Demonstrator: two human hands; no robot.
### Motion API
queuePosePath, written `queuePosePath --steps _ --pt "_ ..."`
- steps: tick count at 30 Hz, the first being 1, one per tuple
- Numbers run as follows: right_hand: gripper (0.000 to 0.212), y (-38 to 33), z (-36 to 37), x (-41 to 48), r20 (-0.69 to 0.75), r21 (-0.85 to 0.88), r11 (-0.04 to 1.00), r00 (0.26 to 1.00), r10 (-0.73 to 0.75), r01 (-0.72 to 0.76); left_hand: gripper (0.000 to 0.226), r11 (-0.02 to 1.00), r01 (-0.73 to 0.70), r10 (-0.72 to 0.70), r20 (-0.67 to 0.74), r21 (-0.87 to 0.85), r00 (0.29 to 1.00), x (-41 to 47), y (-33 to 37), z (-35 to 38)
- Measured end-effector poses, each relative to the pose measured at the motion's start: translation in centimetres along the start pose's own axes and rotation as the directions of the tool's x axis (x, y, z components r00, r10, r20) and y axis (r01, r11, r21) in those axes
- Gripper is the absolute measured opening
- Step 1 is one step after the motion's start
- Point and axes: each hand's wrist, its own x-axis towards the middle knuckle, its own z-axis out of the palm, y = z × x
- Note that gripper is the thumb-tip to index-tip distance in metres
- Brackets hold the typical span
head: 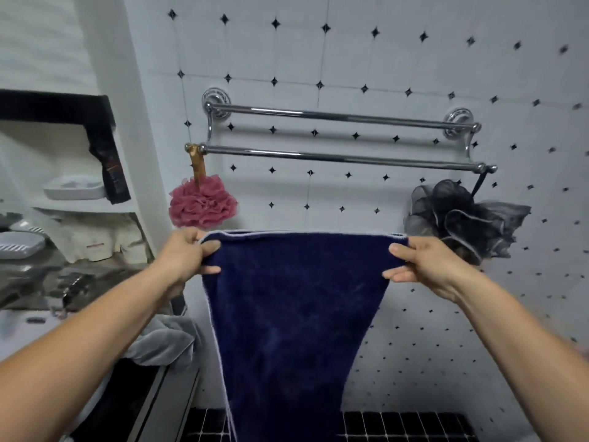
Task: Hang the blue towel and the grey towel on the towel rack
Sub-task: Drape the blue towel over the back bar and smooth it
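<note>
The dark blue towel (296,314) hangs spread out in front of me, its top edge stretched flat. My left hand (188,256) pinches its upper left corner and my right hand (420,266) pinches its upper right corner. The chrome towel rack (338,156) with two bars is fixed to the tiled wall above the towel, both bars bare. The towel's top edge is well below the lower bar. The grey towel (165,342) lies crumpled on the counter's edge at the lower left, behind my left forearm.
A pink bath puff (202,202) hangs from the rack's left end and a dark grey puff (462,215) from its right end. Shelves with a soap dish (75,186) and a black cloth (110,161) stand at the left. Black floor tiles (408,425) lie below.
</note>
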Motion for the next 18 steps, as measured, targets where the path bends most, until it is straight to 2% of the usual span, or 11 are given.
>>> queuePosePath --steps 5,7,11,15,16,18 --pt "0.022 -0.5 -0.5 0.0 -0.02 -0.007 0.998 0.998 -0.065 0.065 0.023 0.986 0.077 -0.08 -0.011 -0.149 0.997 1.1 1.0 0.8" --pt "0.024 -0.4 -0.7 0.0 -0.075 -0.016 0.995 0.992 -0.098 0.097 0.022 0.978 0.104 -0.103 0.015 -0.179 0.995 1.4 1.5 1.0" --pt "0.02 -0.5 -0.3 0.8 -0.245 0.139 0.987 0.968 -0.046 0.082 0.021 0.961 0.144 -0.14 0.034 -0.238 0.99 1.9 2.6 2.4" --pt "0.014 -0.9 0.7 1.9 -0.228 0.314 0.949 0.972 0.056 0.018 0.015 0.911 0.159 -0.17 0.004 -0.381 0.985 3.5 3.3 4.8" --pt "0.019 -1.2 0.6 2.5 -0.215 0.349 0.937 0.974 0.071 0.008 0.012 0.904 0.154 -0.17 -0.006 -0.398 0.985 4.1 3.6 5.3" --pt "0.044 -1.7 0.3 3.9 -0.23 0.422 0.907 0.969 0.091 0.015 0.012 0.902 0.132 -0.156 -0.026 -0.411 0.987 5.6 4.0 6.4"
